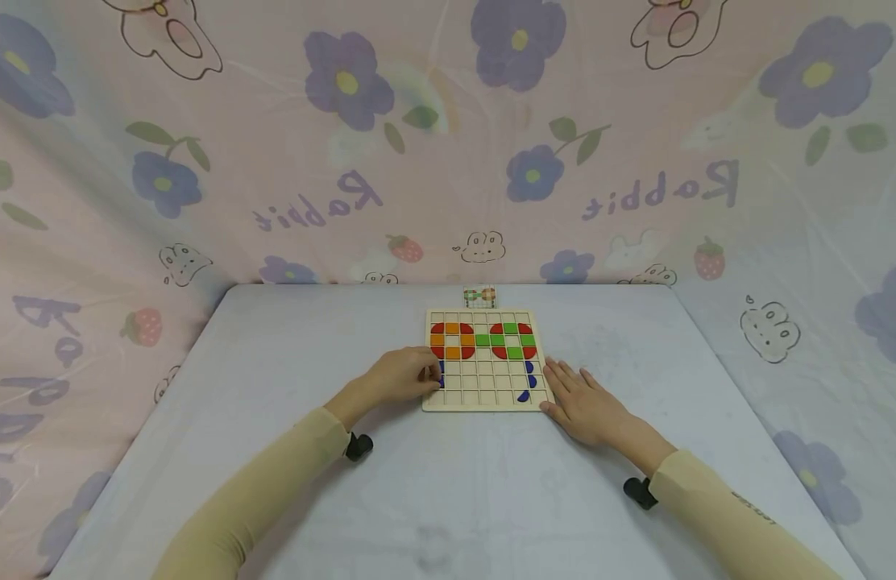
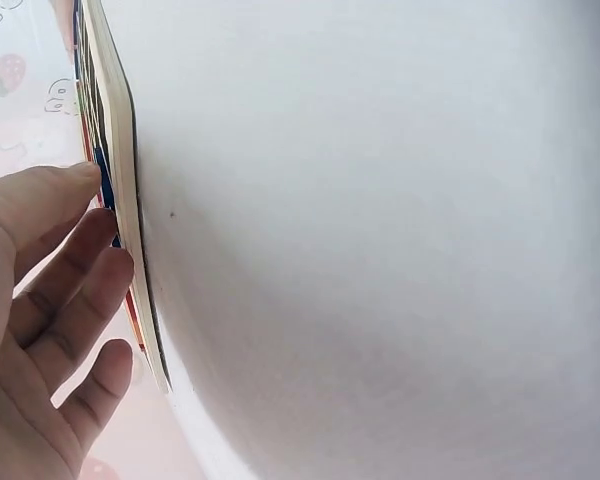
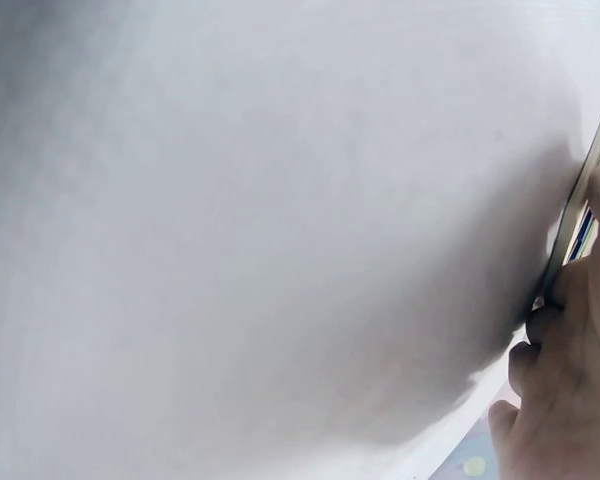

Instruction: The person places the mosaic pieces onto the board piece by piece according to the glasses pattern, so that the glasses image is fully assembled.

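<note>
A square wooden grid board (image 1: 487, 407) lies on the table with coloured pieces set in its cells. Red, orange and green pieces form two rings, joined by a green square (image 1: 482, 341). At the board's left edge, my left hand (image 1: 404, 374) has its thumb and index finger at a blue half-round piece (image 2: 104, 180), partly hidden by the fingers. My right hand (image 1: 582, 407) lies along the right edge with fingers extended, touching the board's side. Near it, several blue half-round pieces (image 1: 531, 382) sit in the right-hand cells.
Behind the board stands a small pattern card (image 1: 480, 297) printed with a similar design. A white cloth covers the table (image 1: 433, 491). Patterned curtains (image 1: 448, 161) hang at the back and both sides.
</note>
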`<state>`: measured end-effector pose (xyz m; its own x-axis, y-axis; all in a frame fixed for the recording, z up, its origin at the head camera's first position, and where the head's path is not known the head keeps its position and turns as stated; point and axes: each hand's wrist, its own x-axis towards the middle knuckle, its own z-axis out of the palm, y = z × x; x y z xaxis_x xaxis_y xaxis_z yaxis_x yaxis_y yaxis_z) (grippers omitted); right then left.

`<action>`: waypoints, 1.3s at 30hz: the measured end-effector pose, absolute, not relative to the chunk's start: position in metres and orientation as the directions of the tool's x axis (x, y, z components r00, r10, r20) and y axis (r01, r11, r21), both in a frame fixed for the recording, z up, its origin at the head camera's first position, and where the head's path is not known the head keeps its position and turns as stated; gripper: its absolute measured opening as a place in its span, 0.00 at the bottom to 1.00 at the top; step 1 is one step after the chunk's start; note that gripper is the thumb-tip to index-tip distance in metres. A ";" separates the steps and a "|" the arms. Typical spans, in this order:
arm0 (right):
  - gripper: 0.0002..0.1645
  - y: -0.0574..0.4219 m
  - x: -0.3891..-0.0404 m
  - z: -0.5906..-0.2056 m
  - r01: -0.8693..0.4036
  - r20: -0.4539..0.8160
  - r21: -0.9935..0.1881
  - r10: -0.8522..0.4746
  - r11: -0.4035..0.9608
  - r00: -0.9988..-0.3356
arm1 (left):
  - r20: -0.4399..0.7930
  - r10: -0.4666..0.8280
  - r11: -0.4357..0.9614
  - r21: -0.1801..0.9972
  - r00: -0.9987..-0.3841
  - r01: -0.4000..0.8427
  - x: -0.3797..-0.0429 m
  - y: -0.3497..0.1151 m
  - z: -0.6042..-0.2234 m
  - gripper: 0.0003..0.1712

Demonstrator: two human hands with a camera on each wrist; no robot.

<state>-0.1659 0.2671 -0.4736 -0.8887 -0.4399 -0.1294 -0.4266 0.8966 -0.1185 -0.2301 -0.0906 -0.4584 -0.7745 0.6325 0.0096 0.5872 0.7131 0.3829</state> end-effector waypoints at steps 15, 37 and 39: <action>0.44 0.268 -0.165 -0.475 -0.422 -0.128 -0.115 -0.435 0.899 -0.891 | -0.009 0.641 0.717 0.366 -0.768 0.594 -0.229 -0.089 -0.461 0.13; 0.44 0.267 -0.167 -0.475 -0.415 -0.135 -0.109 -0.428 0.903 -0.894 | 0.022 0.582 0.728 0.430 -0.813 0.533 -0.223 -0.130 -0.437 0.16; 0.44 0.267 -0.167 -0.476 -0.414 -0.136 -0.109 -0.426 0.904 -0.894 | 0.029 0.581 0.727 0.430 -0.813 0.535 -0.219 -0.142 -0.431 0.16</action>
<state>-0.1674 0.2672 -0.4759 -0.8943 -0.4264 -0.1357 -0.4143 0.9036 -0.1091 -0.2187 -0.1418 -0.4312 -0.8134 0.5810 0.0295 0.5350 0.7271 0.4303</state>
